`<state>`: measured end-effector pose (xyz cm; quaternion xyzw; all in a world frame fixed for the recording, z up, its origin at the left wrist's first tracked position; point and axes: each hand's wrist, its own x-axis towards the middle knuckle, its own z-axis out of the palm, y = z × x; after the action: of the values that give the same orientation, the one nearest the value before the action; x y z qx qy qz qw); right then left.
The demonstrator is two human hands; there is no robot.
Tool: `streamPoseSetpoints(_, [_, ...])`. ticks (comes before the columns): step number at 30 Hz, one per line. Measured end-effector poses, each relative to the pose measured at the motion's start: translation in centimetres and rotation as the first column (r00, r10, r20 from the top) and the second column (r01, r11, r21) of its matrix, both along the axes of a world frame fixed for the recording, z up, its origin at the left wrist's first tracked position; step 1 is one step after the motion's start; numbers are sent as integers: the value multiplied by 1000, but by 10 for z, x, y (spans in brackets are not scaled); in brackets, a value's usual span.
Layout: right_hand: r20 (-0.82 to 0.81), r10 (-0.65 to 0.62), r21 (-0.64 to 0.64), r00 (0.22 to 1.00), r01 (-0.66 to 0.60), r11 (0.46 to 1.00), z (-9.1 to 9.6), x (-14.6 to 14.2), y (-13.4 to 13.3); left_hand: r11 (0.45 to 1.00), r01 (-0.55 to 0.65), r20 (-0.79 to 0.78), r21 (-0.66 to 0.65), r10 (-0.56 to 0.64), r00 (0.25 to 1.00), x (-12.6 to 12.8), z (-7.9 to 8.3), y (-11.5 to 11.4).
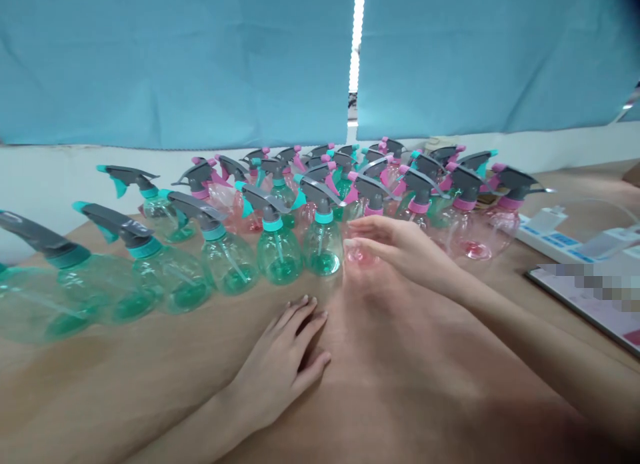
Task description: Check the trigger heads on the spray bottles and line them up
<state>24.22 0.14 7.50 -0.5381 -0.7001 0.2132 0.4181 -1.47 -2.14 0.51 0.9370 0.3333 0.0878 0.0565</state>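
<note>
My left hand rests palm down on the wooden table, its fingers stretched and a little apart, with nothing in it. My right hand reaches in from the right, in front of a pink spray bottle. Its thumb and fingers are apart and partly cover that bottle; whether they touch it I cannot tell. Just left of the fingers stands a green spray bottle with a turquoise collar and grey trigger head. Another green spray bottle stands beside it.
Several more green bottles line the left side, and pink bottles stand to the right. More spray bottles crowd behind them. A white power strip and a flat dark-edged device lie at right. Blue curtains hang behind.
</note>
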Motion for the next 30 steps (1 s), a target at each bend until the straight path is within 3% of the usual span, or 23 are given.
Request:
streamPoseSetpoints(6, [8, -187, -126, 982, 187, 974, 1, 43, -16, 1000, 26, 18, -10, -25, 1000, 15, 0, 7])
streamPoseSetpoints(13, [96, -328, -67, 940, 335, 940, -2, 47, 0, 997, 48, 82, -68, -42, 996, 46, -1, 16])
streamPoseSetpoints(20, [127, -295, -27, 947, 301, 953, -6, 35, 26, 986, 84, 245, -147, -46, 968, 59, 3, 18])
streamPoseSetpoints(24, [158, -270, 2, 950, 274, 962, -10, 32, 35, 984, 47, 334, -170, 12, 942, 64, 7, 18])
streamPoseSetpoints(30, [237, -268, 12, 934, 273, 962, -12, 38, 12, 984, -20, 479, -175, 103, 872, 79, 4, 15])
